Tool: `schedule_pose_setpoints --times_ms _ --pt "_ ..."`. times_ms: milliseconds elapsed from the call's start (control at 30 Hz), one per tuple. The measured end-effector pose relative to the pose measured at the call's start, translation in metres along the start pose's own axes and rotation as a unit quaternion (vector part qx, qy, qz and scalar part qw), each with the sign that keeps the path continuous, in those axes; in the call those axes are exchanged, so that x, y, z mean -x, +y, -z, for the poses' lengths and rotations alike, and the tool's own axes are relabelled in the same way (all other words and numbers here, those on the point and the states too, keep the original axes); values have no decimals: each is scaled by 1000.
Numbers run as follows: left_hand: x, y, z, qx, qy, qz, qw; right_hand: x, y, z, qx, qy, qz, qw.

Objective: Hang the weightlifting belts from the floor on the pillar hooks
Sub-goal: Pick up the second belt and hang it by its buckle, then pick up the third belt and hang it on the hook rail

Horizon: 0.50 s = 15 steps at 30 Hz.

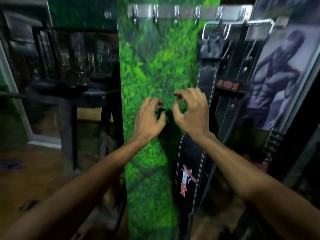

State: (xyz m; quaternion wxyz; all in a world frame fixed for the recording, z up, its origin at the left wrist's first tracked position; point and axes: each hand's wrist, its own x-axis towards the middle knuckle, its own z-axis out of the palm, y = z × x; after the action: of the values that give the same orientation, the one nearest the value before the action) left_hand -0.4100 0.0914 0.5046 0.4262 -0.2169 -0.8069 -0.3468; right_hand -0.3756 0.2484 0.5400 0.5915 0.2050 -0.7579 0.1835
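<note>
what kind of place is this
Most likely a gym: black weightlifting belts hang from a hook rail on a green pillar, beside a bodybuilder poster, with dark exercise equipment behind.

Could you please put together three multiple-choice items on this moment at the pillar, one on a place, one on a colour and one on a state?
1. Where do the hung belts sit on the hook rail?
A. at its left end
B. at its right end
C. in the middle

2. What colour is the pillar face?
A. green
B. red
C. white

3. What are the hands holding?
A. one belt each
B. one belt between them
C. nothing

Answers:
1 B, the black belts hang by their buckles from the hooks at the right end, and the hooks to the left are bare.
2 A, it bears a green leafy print.
3 C, the left hand and right hand are loosely curled in front of the pillar, with nothing in them.
</note>
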Motion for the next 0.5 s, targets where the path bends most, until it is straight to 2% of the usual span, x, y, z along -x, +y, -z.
schedule_pose_setpoints --times_ms 267,400,500 --pt "167 -75 -18 -4 -79 144 986 174 -32 -44 -46 -138 -103 984" --pt "262 -98 -25 -17 -142 251 957 270 -48 -55 -52 -243 -183 951" --pt "359 -119 -32 -35 -223 332 916 358 -64 -62 -49 -329 -225 916"
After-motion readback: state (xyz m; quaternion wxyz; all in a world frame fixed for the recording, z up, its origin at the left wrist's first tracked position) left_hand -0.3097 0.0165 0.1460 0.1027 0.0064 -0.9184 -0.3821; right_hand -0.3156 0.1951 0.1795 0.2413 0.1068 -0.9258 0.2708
